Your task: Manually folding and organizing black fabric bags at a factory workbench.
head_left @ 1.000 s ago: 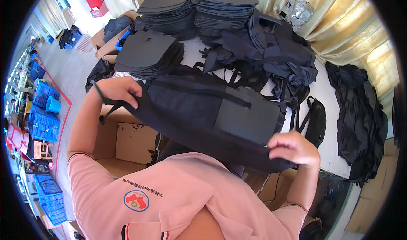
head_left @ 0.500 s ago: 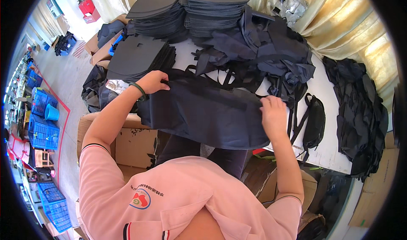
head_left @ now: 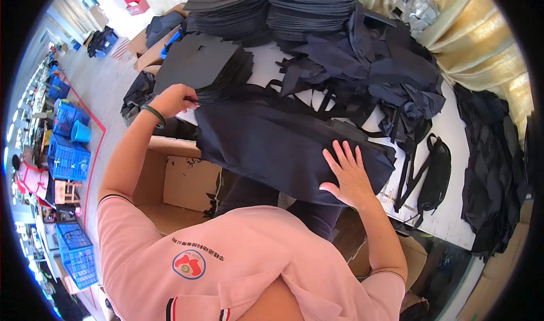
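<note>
A wide piece of black fabric (head_left: 272,142) lies spread at the near edge of the white table, partly hanging over my lap. At its upper left corner my left hand (head_left: 174,101) is closed in a pinch, the fingertips at the fabric's edge. My right hand (head_left: 348,176) rests flat on the fabric's right part, fingers spread and thumb out. Just behind the fabric, to the left, stands a stack of dark grey shaped sheets (head_left: 198,63). Black straps (head_left: 326,103) lie along the fabric's far edge.
Taller stacks of grey sheets (head_left: 309,9) stand at the back. A heap of black fabric pieces (head_left: 368,66) covers the table's far right. A black waist bag (head_left: 435,173) lies at the right on the white table (head_left: 456,207). An open cardboard box (head_left: 190,188) is below left.
My right hand has gone from gripping the fabric's right edge to lying flat on it with fingers spread. My left hand has moved left, and the fabric's left part lies flatter.
</note>
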`<action>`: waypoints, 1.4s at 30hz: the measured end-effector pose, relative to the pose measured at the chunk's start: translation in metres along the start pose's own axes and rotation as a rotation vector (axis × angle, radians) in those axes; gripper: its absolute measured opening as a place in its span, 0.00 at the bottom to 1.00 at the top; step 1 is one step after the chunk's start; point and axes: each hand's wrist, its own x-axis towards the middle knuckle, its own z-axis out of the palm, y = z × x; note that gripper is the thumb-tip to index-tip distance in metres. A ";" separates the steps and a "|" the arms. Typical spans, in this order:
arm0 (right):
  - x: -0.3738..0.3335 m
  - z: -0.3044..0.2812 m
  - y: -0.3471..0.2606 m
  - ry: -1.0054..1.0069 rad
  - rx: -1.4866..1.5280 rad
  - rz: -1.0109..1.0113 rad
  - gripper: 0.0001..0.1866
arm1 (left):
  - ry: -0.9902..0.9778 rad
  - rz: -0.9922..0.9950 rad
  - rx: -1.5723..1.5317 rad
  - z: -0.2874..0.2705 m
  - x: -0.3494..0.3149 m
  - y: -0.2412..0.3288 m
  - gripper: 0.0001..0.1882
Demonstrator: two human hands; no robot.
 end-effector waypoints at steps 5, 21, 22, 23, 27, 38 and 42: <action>0.003 -0.008 -0.003 -0.028 0.025 0.001 0.47 | -0.198 -0.148 -0.349 -0.023 -0.021 0.009 0.09; 0.134 -0.022 -0.081 0.289 1.458 0.044 0.08 | 0.633 0.385 -0.323 0.038 -0.001 0.117 0.20; 0.131 -0.017 -0.075 0.280 1.428 0.057 0.07 | 0.861 0.434 -0.041 0.030 0.009 0.088 0.23; 0.130 -0.013 -0.072 0.273 1.399 0.076 0.06 | 1.071 0.475 0.251 0.027 0.019 0.055 0.27; 0.136 -0.003 -0.073 0.229 1.384 0.095 0.06 | 0.699 0.198 0.144 0.028 0.030 -0.001 0.31; 0.148 0.007 -0.073 0.483 1.241 0.105 0.06 | 0.932 0.365 -0.096 0.005 -0.017 0.072 0.16; 0.154 -0.022 -0.067 0.730 1.145 0.066 0.05 | 0.682 0.465 -0.488 0.013 -0.063 0.141 0.16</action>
